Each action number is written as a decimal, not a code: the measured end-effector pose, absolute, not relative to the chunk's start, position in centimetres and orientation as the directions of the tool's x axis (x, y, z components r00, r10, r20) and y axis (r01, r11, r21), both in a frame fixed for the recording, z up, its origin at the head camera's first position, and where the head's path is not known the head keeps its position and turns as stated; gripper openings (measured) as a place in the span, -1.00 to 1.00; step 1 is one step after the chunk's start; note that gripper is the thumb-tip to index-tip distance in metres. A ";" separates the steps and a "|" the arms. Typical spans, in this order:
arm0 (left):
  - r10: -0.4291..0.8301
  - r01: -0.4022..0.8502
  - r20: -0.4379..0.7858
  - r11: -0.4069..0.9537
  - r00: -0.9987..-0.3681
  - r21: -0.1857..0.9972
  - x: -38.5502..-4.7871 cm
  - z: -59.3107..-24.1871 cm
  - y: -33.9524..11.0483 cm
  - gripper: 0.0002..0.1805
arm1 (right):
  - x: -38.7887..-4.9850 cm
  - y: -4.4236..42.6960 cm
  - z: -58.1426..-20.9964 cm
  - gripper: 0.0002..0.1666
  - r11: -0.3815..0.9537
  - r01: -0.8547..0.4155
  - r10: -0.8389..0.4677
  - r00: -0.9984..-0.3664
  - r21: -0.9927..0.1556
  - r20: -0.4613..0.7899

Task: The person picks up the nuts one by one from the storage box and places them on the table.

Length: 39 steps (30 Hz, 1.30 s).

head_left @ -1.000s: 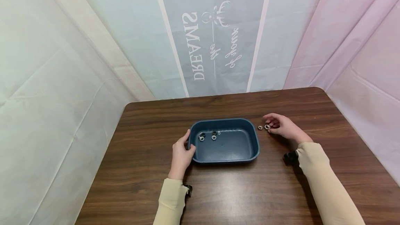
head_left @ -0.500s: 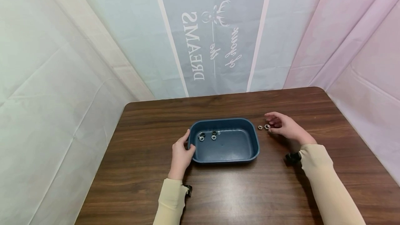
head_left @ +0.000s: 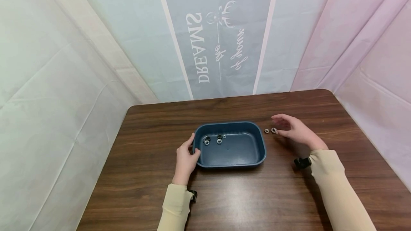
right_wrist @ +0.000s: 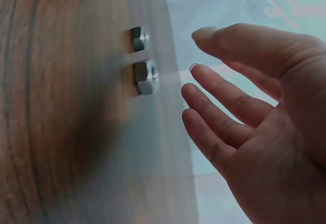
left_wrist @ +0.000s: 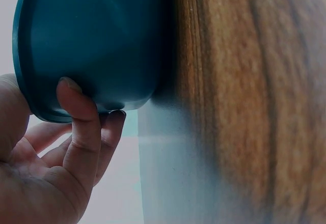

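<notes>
A dark blue rectangular plastic tray stands on the table, with several small metal nuts lying in its left and middle part. My left hand holds the tray's left end. In the left wrist view, the fingers bend against the tray's outer wall. To the right of the tray lie a smaller hex nut and a larger hex nut, side by side. My right hand hovers just right of them, its fingers spread and apart from both nuts in the right wrist view.
The dark wood-grain table carries the tray and the two loose nuts. Pale cloth hangs behind its far edge, with mirrored lettering, and also along both sides. A black strap device sits at the right wrist.
My right hand has drawn slightly to the right and its fingers have opened wider. Both loose nuts stay on the table, and my left hand keeps its place on the tray.
</notes>
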<state>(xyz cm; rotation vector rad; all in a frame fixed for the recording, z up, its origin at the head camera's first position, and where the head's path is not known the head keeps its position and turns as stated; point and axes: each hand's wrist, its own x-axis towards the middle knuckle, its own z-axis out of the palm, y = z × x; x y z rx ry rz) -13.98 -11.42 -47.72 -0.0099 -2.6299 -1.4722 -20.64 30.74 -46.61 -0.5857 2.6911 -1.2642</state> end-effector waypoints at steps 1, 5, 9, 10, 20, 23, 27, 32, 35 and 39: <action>-0.057 0.071 0.119 0.526 -0.991 0.848 -14.0 -47.7 -11.4 -0.33 | -20.6 30.6 -46.4 -0.41 0.582 -0.302 -0.390 -0.918 -0.755 0.066; -0.058 0.089 0.140 0.524 -0.988 0.847 -13.9 -47.6 -11.4 -0.33 | -20.4 30.2 -45.6 -0.41 0.577 -0.320 -0.397 -0.914 -0.751 0.084; -0.055 0.093 0.143 0.524 -0.988 0.847 -13.9 -47.6 -11.4 -0.33 | -20.2 29.7 -45.0 -0.40 0.564 -0.322 -0.400 -0.912 -0.761 0.090; -0.055 0.092 0.141 0.524 -0.988 0.847 -13.9 -47.5 -11.4 -0.33 | -20.2 29.6 -44.8 -0.40 0.564 -0.321 -0.397 -0.913 -0.761 0.090; -0.057 0.087 0.137 0.523 -0.989 0.848 -13.9 -47.6 -11.5 -0.33 | -19.9 27.8 -42.7 -0.36 0.542 -0.395 -0.439 -0.886 -0.742 0.151; -0.058 0.079 0.128 0.521 -0.990 0.850 -13.9 -47.6 -11.4 -0.33 | -19.9 27.4 -42.4 -0.36 0.531 -0.415 -0.461 -0.873 -0.739 0.159; -0.061 0.081 0.131 0.518 -0.989 0.852 -13.9 -47.6 -11.5 -0.32 | -20.0 27.0 -42.2 -0.35 0.517 -0.422 -0.486 -0.861 -0.745 0.150; -0.064 0.083 0.136 0.520 -0.989 0.850 -14.0 -47.7 -11.5 -0.33 | -20.0 26.1 -41.9 -0.34 0.508 -0.429 -0.503 -0.851 -0.747 0.147; -0.063 0.077 0.127 0.518 -0.990 0.852 -14.0 -47.7 -11.5 -0.34 | -20.1 25.6 -41.7 -0.33 0.498 -0.436 -0.516 -0.844 -0.749 0.147; -0.061 0.071 0.121 0.521 -0.991 0.851 -14.0 -47.7 -11.4 -0.34 | -20.2 25.0 -41.6 -0.35 0.484 -0.431 -0.529 -0.837 -0.761 0.138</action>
